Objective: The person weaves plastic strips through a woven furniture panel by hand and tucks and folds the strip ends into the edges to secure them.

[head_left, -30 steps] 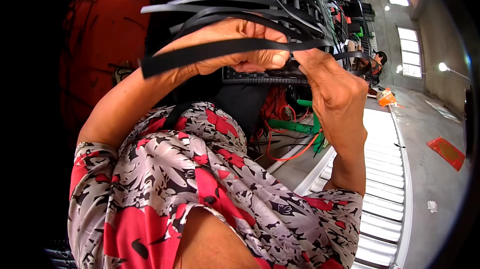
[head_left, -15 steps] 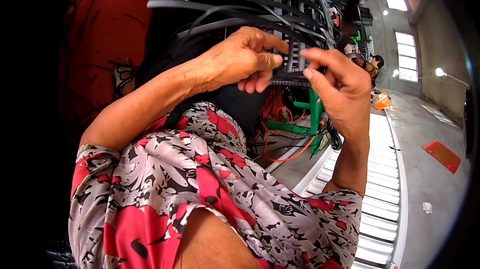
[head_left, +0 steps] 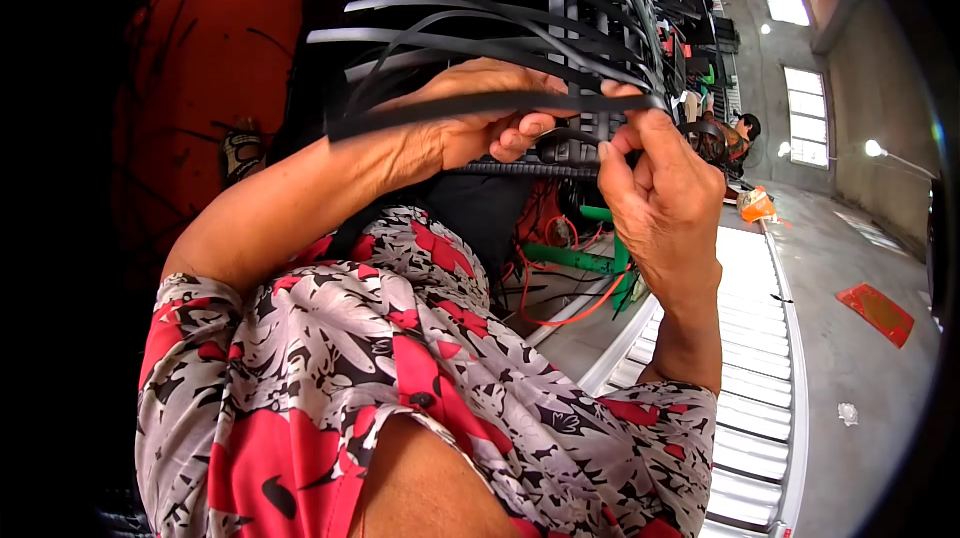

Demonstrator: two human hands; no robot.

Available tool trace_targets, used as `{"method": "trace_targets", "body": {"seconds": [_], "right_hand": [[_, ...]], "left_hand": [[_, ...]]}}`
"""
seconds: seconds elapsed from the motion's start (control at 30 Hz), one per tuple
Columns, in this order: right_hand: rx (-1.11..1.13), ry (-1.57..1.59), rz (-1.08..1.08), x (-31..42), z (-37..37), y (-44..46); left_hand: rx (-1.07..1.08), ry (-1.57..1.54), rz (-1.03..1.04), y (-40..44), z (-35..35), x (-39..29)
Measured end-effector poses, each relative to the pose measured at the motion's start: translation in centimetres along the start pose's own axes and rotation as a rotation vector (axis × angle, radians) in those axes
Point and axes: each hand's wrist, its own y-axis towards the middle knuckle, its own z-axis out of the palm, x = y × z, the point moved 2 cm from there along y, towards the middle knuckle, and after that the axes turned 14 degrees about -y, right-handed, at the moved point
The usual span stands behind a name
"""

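Observation:
A dark flat strip (head_left: pixel 470 110) stretches across the front of both hands, slightly blurred, its free end over my left wrist. My right hand (head_left: pixel 660 168) pinches the strip near its right end. Behind the strip is my left hand (head_left: pixel 490 123), its fingers bent and partly covered, so what it holds, if anything, is hidden. Both hands are in front of a woven dark piece (head_left: pixel 590 153), from which many loose grey and black strips (head_left: pixel 400 36) stick out to the left.
Below the woven piece are a green frame (head_left: pixel 570 258) and an orange cable (head_left: pixel 560 322). A white slatted panel (head_left: pixel 730 338) lies at the right. Farther back a person (head_left: pixel 738 133) sits by an orange bag (head_left: pixel 757 205). A red sheet (head_left: pixel 876 314) lies on the floor.
Half a second ago the hands were apart, with no long strip across my left hand. Now the dark strip crosses it, and my right hand has shifted slightly left.

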Motion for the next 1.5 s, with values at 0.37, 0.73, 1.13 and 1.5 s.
{"method": "trace_targets", "body": {"seconds": [0.37,0.73,1.13,1.5], "right_hand": [[-0.068,-0.296,-0.068,1.3,-0.4,-0.1],[0.058,-0.429,-0.065,1.8,-0.7,0.4],[0.167,-0.458,-0.124,1.9,-0.8,0.9],[-0.023,-0.451,-0.039,1.1,-0.2,0.6]], "left_hand": [[-0.002,-0.088,-0.037,0.6,-0.1,0.3],[0.044,-0.224,-0.035,0.4,-0.2,0.2],[0.366,-0.107,-0.175,0.3,-0.8,-0.8],[0.299,-0.316,-0.14,-0.1,-0.4,0.6]]}}
